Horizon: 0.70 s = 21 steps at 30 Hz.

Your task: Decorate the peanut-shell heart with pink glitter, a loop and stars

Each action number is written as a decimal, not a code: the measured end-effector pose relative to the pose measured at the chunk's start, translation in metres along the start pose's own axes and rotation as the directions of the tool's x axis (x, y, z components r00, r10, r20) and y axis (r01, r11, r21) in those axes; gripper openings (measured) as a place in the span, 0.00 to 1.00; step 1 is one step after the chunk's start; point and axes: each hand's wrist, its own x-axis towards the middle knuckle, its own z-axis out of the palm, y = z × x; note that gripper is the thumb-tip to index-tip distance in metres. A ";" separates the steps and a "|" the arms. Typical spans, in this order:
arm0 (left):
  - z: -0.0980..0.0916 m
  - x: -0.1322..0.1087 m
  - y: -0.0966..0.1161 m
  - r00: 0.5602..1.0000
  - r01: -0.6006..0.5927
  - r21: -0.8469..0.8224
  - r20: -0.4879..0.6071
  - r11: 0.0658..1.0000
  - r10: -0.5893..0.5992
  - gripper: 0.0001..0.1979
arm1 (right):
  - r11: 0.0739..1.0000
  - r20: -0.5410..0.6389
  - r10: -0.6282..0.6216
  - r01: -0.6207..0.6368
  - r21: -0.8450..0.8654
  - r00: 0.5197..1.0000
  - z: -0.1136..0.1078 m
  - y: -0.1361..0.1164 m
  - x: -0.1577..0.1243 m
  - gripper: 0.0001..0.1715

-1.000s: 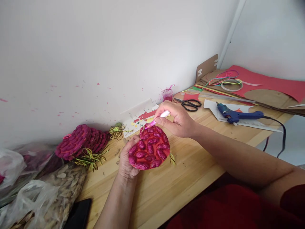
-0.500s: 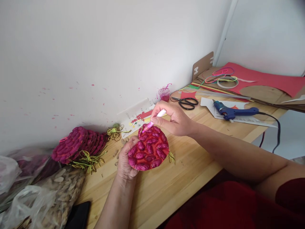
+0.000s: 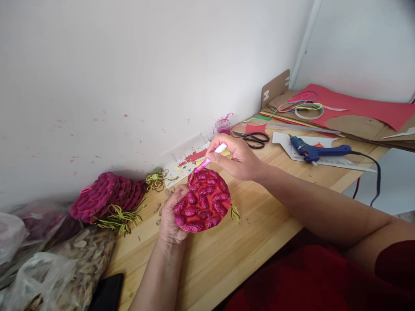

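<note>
1. Head view: I read the left hand clamped on the lower-left edge of the red disc. The disc is faced with pink-painted seeds and held tilted just above the wooden table.
2. The right hand, just beyond the disc's far edge, pinches a white-handled brush. The pink tip sits at the disc's upper rim; I cannot tell whether it touches.
3. Left of the disc, a stack of finished discs leans by the wall, with a clear seed bag nearer the camera.
4. Beyond the disc, by the wall, stands a pink paint cup, with black scissors to its right.
5. Well right of the disc, a blue glue gun lies on white paper.
</note>
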 end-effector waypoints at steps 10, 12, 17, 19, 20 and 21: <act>0.001 -0.001 0.000 1.000 -0.005 0.009 0.019 1.000 0.005 0.15 | 1.000 -0.021 -0.003 0.004 0.026 1.000 0.001 0.002 0.000 0.07; 0.000 -0.001 0.000 1.000 -0.008 0.016 0.020 1.000 0.008 0.15 | 0.998 0.007 -0.004 0.004 0.059 1.000 0.001 0.001 0.000 0.08; -0.001 0.000 0.000 1.000 -0.006 0.030 0.014 1.000 0.005 0.15 | 0.998 0.022 -0.026 0.025 0.051 0.999 0.001 0.000 0.000 0.08; -0.001 0.000 -0.001 1.000 -0.011 0.039 0.012 0.999 0.010 0.15 | 0.999 -0.008 -0.028 0.028 0.038 1.000 0.002 0.001 -0.001 0.07; -0.001 0.000 -0.001 1.000 -0.013 0.045 0.009 0.999 0.013 0.15 | 0.999 -0.006 -0.029 0.030 0.041 1.000 0.002 0.001 -0.001 0.07; -0.001 0.000 -0.001 1.000 -0.015 0.052 0.007 0.999 0.015 0.15 | 0.998 0.006 -0.033 0.033 0.045 0.999 0.002 0.001 -0.001 0.07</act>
